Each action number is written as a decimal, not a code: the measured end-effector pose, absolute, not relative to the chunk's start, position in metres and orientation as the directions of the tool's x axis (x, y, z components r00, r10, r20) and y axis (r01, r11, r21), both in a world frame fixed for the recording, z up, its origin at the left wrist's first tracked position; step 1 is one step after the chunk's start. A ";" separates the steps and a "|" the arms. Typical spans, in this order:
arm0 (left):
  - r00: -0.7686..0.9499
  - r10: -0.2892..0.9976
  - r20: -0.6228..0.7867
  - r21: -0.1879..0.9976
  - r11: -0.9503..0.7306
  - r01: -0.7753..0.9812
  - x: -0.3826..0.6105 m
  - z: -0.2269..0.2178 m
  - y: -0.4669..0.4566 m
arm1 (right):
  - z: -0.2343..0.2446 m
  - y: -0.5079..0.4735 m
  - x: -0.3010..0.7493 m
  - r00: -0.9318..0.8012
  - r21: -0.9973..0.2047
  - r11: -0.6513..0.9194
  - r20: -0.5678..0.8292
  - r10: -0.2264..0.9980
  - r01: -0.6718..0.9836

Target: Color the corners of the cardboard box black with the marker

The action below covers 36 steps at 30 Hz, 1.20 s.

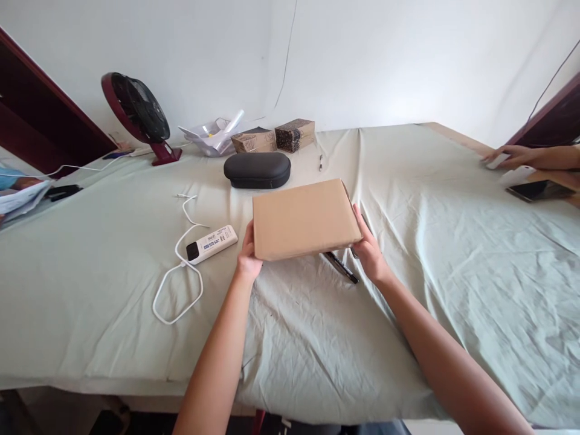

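A plain brown cardboard box (pixel 306 219) is held between my two hands over the middle of the table, tilted slightly. My left hand (pixel 249 254) grips its left end, and my right hand (pixel 368 244) grips its right end. Fingers under and behind the box are partly hidden. A black pen (pixel 342 267) lies on the cloth just below the box, its upper end covered. Beside my right hand a dark object, mostly hidden, shows its edge. To the left lies a white power bank (pixel 212 243) with a white cable (pixel 156 302) looped around it.
Behind the box sits a black zip case (pixel 257 170). Two patterned cartons (pixel 295 134), a clear plastic basket (pixel 212 142) and a fan (pixel 140 112) stand along the wall. At right, another person's hand (pixel 510 157) holds something white near a phone (pixel 539 190). Papers (pixel 22 199) are at left.
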<state>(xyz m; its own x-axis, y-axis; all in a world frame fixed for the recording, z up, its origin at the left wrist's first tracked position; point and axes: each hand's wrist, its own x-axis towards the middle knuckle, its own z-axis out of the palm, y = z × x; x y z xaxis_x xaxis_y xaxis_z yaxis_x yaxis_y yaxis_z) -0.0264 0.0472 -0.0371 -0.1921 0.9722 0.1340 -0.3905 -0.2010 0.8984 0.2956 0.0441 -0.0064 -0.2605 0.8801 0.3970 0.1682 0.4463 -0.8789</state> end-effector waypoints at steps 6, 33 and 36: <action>-0.257 0.963 0.079 0.868 -0.193 -0.457 -0.024 -0.031 0.047 | 0.006 0.033 0.285 -0.263 -0.870 0.478 0.436 0.861 0.122; -0.243 0.883 0.402 0.811 -0.467 -0.352 -0.026 -0.025 0.046 | -0.008 0.038 0.284 -0.203 -0.840 0.451 0.406 0.891 0.302; -0.260 0.877 0.404 0.822 -0.473 -0.318 -0.023 -0.026 0.046 | -0.011 0.041 0.286 -0.227 -0.829 0.464 0.409 0.884 0.312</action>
